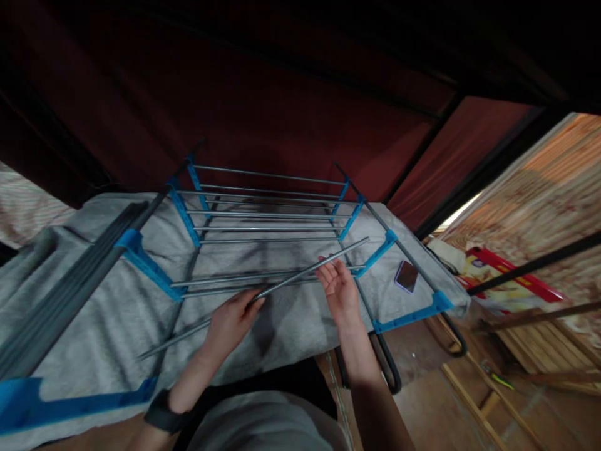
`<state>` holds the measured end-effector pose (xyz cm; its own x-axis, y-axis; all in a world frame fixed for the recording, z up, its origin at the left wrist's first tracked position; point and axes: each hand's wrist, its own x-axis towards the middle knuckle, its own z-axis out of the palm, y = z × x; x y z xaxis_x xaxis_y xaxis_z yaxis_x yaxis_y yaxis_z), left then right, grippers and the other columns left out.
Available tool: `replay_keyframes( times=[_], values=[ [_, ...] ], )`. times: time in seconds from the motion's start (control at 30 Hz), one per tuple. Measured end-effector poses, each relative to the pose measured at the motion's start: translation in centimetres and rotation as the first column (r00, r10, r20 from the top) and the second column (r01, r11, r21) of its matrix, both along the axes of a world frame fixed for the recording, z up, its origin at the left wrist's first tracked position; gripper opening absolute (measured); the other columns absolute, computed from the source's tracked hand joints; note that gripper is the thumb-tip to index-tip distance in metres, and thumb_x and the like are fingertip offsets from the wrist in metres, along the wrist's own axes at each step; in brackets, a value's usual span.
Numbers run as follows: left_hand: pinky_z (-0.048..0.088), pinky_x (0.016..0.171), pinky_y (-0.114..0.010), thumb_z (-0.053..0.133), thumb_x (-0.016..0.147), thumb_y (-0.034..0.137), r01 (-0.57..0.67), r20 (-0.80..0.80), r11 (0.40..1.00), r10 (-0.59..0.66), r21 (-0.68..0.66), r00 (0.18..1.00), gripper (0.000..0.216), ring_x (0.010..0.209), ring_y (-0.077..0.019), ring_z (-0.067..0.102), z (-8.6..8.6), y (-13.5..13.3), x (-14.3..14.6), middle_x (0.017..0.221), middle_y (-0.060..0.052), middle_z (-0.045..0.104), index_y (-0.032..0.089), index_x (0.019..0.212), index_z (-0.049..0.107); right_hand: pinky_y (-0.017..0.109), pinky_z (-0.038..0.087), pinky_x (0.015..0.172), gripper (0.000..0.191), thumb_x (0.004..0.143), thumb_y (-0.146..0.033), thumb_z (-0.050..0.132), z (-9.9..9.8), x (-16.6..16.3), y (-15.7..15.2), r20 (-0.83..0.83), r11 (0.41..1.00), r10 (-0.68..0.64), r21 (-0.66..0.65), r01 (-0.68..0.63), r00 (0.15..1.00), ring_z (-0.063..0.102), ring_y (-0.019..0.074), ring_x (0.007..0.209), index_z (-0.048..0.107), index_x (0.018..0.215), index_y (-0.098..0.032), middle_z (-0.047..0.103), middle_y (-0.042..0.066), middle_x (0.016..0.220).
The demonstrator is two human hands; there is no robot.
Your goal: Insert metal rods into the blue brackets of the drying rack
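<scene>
My left hand (235, 321) is closed around a thin grey metal tube (300, 274), which slants up to the right. My right hand (339, 287) is palm up with fingers loosely spread and slightly curled, close to the tube's upper part; whether the fingertips touch it I cannot tell. Both hands are over the near side of a rack frame with blue plastic brackets (151, 269) and dark side tubes. Several crossbars (272, 215) span its far part. Two more bars (225, 288) lie between the middle brackets, behind the held tube.
A grey blanket (277, 332) lies under the rack. More grey tubes (79, 275) lie bundled on the left. On the right are a phone (406, 276) and a red-edged box (509, 282). Wooden pieces (476, 401) rest on the floor. Dark red fabric (263, 106) hangs behind.
</scene>
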<state>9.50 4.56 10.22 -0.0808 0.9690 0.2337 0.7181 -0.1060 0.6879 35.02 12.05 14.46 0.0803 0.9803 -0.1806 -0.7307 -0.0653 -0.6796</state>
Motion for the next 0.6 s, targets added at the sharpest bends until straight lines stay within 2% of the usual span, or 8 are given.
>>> replay_keyframes(
  times=[0.07, 0.23, 0.4, 0.6],
  values=[
    [0.060, 0.082, -0.037, 0.053, 0.097, 0.056, 0.005, -0.049, 1.000, -0.006, -0.025, 0.999, 0.038, 0.097, -0.0293, 0.080, -0.8, -0.3, -0.3, 0.110, -0.007, 0.085, 0.029, 0.113, 0.075, 0.030, 0.063, 0.088, 0.024, 0.106, -0.029, 0.051, -0.3, 0.6, 0.4, -0.009, 1.000, -0.022, 0.000, 0.022, 1.000, 0.079, 0.0153, 0.093, 0.073, 0.107, -0.021, 0.084, 0.007, 0.103],
    [0.057, 0.071, -0.035, 0.049, 0.099, 0.054, 0.017, -0.128, 0.990, -0.035, -0.143, 0.991, 0.033, 0.081, -0.0276, 0.079, -2.2, -0.7, -1.2, 0.090, -0.004, 0.081, 0.027, 0.108, 0.065, 0.031, 0.065, 0.089, 0.023, 0.107, -0.033, 0.054, -1.7, 2.8, 1.4, -0.032, 0.988, -0.151, -0.028, 0.150, 0.988, 0.079, 0.0151, 0.092, 0.074, 0.103, -0.021, 0.083, 0.005, 0.099],
    [0.061, 0.087, -0.040, 0.047, 0.098, 0.059, 0.128, -0.110, 0.986, -0.139, -0.105, 0.984, 0.038, 0.102, -0.0299, 0.080, -2.9, -0.6, -2.0, 0.109, -0.007, 0.083, 0.028, 0.103, 0.069, 0.028, 0.065, 0.089, 0.032, 0.109, -0.027, 0.045, -2.8, 5.0, 2.0, -0.110, 0.969, -0.238, -0.098, 0.227, 0.965, 0.079, 0.0130, 0.090, 0.074, 0.098, -0.021, 0.083, 0.005, 0.097],
    [0.063, 0.090, -0.040, 0.044, 0.100, 0.059, 0.142, -0.168, 0.982, -0.161, -0.121, 0.973, 0.045, 0.103, -0.0303, 0.081, -3.6, -0.5, -1.8, 0.114, -0.009, 0.083, 0.027, 0.110, 0.073, 0.025, 0.064, 0.080, 0.037, 0.110, -0.023, 0.042, -3.7, 6.2, 2.6, -0.186, 0.953, -0.281, -0.171, 0.251, 0.941, 0.075, 0.0108, 0.076, 0.073, 0.090, -0.020, 0.078, 0.001, 0.081]
  ],
)
